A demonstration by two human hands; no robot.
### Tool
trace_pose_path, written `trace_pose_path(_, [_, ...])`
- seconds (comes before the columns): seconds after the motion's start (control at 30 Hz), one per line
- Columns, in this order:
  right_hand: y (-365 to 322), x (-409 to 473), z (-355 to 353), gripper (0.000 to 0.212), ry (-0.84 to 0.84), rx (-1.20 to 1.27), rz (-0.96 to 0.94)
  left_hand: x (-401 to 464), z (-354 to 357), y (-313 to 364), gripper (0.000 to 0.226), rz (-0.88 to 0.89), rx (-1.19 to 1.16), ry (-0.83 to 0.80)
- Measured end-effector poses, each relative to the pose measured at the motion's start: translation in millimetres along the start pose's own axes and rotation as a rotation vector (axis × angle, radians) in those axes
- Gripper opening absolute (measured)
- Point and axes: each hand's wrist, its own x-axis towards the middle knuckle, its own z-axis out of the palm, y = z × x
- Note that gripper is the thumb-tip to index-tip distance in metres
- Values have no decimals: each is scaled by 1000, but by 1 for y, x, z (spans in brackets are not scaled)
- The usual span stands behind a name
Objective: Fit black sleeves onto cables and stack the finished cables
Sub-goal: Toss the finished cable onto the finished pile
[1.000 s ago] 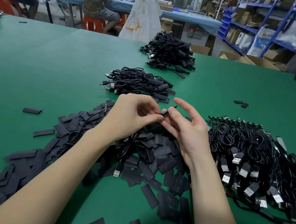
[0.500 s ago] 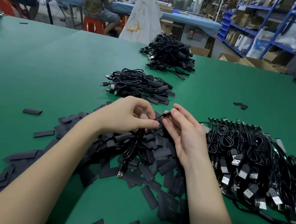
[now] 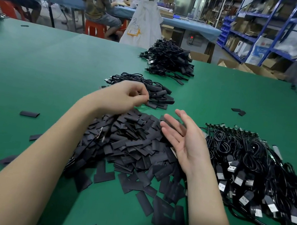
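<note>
Left hand (image 3: 124, 97) pinches a sleeved cable (image 3: 160, 101) at the mid-frame stack (image 3: 143, 90); right hand (image 3: 187, 142) hangs spread over loose sleeves (image 3: 134, 149).

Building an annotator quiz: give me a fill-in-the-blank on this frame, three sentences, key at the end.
1. The left hand pinches a thin black cable over the near stack of sleeved black cables, while the right hand is ____.
2. The loose flat black sleeves lie piled on a ____ table mat.
3. The unsleeved black USB cables lie to the ____ of that pile.

Missing: open; green; right
</note>
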Motion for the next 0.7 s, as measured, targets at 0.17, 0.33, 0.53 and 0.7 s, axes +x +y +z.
trace_pose_path(0.17, [-3, -1, -3, 26, 22, -10, -18, 70, -15, 11, 13, 91, 314, 149])
trace_pose_path(0.33, [-5, 0, -6, 24, 39, -31, -31, 135, -19, -4, 20, 65, 544, 205])
trace_pose_path(0.53, [-4, 1, -8, 20, 57, -91, -55, 141, 3, -44, 24, -74, 687, 96])
trace_pose_path(0.7, [-2, 2, -5, 17, 90, -157, -79, 128, 14, -43, 26, -6, 628, 241])
